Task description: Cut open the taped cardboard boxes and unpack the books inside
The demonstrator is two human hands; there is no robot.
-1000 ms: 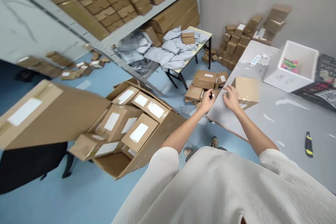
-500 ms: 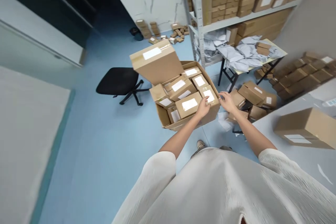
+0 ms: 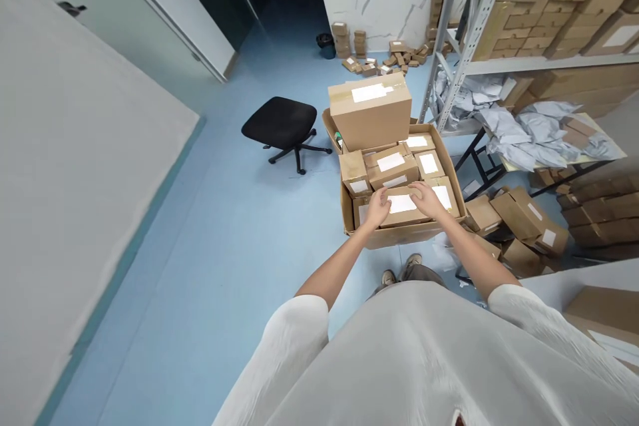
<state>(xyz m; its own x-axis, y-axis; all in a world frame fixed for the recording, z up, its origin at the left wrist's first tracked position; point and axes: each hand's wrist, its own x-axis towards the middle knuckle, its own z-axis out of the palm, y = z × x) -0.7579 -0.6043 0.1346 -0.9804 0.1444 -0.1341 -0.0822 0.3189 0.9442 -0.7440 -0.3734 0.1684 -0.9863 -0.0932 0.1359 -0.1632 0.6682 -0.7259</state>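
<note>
A large open carton (image 3: 404, 235) stands in front of me, packed with smaller cardboard boxes bearing white labels. Both my hands are on the labelled cardboard box (image 3: 405, 218) at the carton's near side. My left hand (image 3: 375, 211) has its bent fingers at the left end of this box. My right hand (image 3: 428, 201) curls over its top toward the right end, with fingertips by the label. A bigger cardboard box (image 3: 372, 118) sits raised at the carton's far side. Behind the held box lies another labelled box (image 3: 392, 168).
A black swivel chair (image 3: 282, 123) stands left of the carton. To the right are a metal shelf (image 3: 482, 20) of boxes, a small table with grey mailing bags (image 3: 534, 136), and piled boxes (image 3: 529, 219) on the floor. Small boxes (image 3: 404, 56) lie by the marble wall.
My view has swung left, so the carton appears further right. My left hand has moved from the right-hand box to the near box's left end; my right hand has come in from outside the carton.
</note>
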